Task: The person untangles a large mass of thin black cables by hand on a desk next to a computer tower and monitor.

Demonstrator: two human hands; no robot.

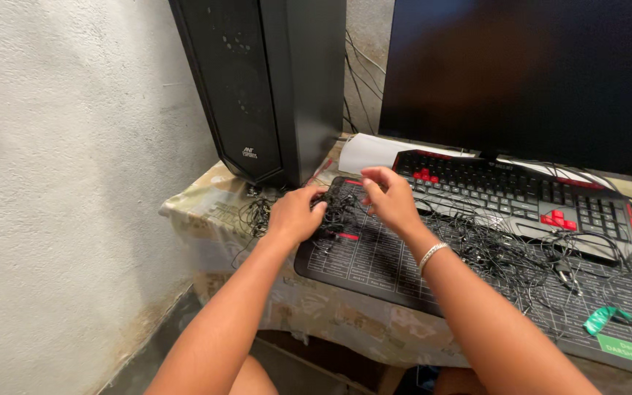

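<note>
There is only one view, from a camera worn on the person's head. It looks forward and down, at a slant, over both forearms to the desk (206,212). The camera is near: the arms enter from the bottom edge and fill the lower middle. The view faces the monitor (528,73) and the computer tower (265,80) at the top. A white wall (60,183) closes the left side.
</note>
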